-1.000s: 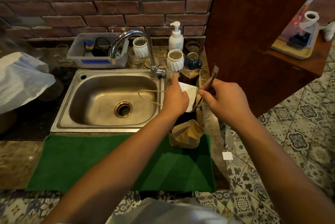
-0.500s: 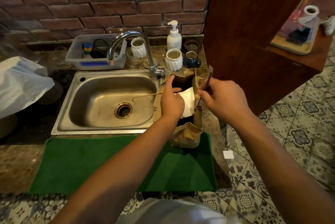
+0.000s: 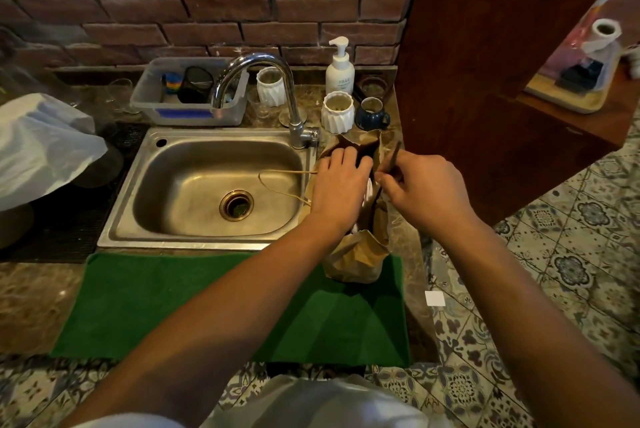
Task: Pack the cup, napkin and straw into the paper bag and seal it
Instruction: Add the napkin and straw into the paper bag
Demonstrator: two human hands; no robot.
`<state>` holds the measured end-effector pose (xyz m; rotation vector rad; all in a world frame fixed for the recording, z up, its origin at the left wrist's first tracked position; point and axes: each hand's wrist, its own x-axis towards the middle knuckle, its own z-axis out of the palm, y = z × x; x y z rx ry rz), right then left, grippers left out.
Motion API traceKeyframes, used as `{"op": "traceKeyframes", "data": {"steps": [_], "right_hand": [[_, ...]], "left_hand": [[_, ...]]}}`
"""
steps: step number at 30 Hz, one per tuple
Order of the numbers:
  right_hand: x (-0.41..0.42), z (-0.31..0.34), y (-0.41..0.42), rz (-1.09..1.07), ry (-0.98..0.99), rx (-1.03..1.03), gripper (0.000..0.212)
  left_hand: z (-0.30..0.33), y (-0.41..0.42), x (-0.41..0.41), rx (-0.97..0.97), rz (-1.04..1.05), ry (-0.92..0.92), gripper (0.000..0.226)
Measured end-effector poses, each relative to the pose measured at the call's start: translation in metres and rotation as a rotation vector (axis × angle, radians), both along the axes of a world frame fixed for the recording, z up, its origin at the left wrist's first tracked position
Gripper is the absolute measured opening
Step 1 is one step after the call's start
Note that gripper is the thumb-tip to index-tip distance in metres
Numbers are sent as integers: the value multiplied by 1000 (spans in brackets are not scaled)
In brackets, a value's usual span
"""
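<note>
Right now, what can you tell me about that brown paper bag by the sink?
The paper bag is brown, crumpled kraft paper, standing roughly upright on the counter's right end, its base on the corner of the green mat. Its mouth is open and dark inside. A thin looped handle hangs over the sink. The left hand reaches into the opening, with a bit of white napkin showing beside it. The right hand holds a thin dark straw at the rim.

left hand (image 3: 337, 185) inside open paper bag (image 3: 360, 254), pressing white napkin (image 3: 369, 189) down | right hand (image 3: 424, 192) pinches dark straw (image 3: 393, 159) above bag mouth | bag beside sink (image 3: 207, 185)
</note>
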<state>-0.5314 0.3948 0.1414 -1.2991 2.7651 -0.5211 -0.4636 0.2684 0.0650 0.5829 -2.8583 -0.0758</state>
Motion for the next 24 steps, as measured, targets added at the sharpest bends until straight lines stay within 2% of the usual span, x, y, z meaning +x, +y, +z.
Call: {"op": "traceKeyframes", "data": {"steps": [2, 5, 10, 13, 19, 24], "right_hand": [[0, 0, 0, 5, 4, 2, 22], [0, -1, 1, 7, 0, 3, 20], [-2, -6, 4, 15, -10, -8, 17], [-1, -7, 4, 14, -16, -11, 16], [0, -6, 8, 0, -12, 3, 18], [0, -5, 11, -7, -27, 1, 20]], "left_hand": [[2, 0, 2, -9, 20, -1, 32], [-5, 0, 5, -59, -21, -103, 24], [-9, -4, 8, -65, -171, -208, 33], [-13, -7, 6, -74, -181, -232, 36], [-10, -14, -3, 7, -107, -183, 32], [2, -15, -8, 68, 25, 15, 36]]}}
